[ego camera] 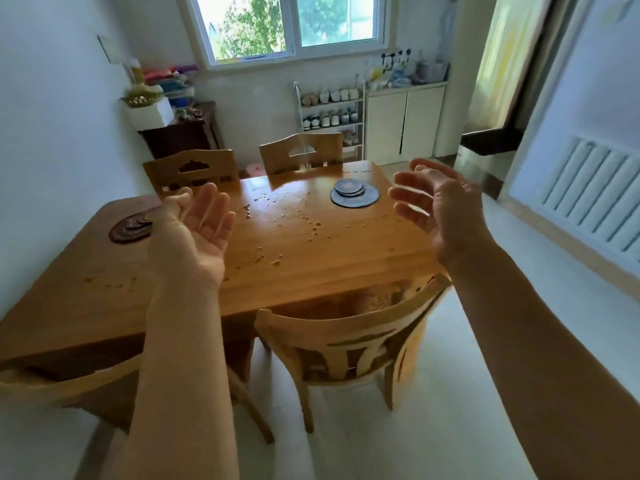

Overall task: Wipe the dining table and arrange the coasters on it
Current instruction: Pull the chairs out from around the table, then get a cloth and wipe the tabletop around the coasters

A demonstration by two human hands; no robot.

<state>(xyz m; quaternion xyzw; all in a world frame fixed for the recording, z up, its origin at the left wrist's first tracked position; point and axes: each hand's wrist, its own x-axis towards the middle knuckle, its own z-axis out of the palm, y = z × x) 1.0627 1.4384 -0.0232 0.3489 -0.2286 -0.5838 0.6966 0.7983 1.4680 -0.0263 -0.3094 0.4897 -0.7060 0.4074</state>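
Both hands raised above the tabletop (311,258), palms turned up, fingers spread and relaxed, grasping nothing: left hand (197,230) at centre left of the frame, right hand (440,209) at centre right, slightly blurred. Tabletop: glossy honey-coloured wood, rectangular, scattered with crumbs (294,220). Round grey coasters (353,194) stacked upper centre-right; dark brown round coasters (133,226) stacked at left.

Both forearms are bare right up to the frame's lower edge, with no sleeve, watch, ring or glove showing on the left hand (197,230) or the right hand (440,209), whose fingers look slightly smeared by motion blur.
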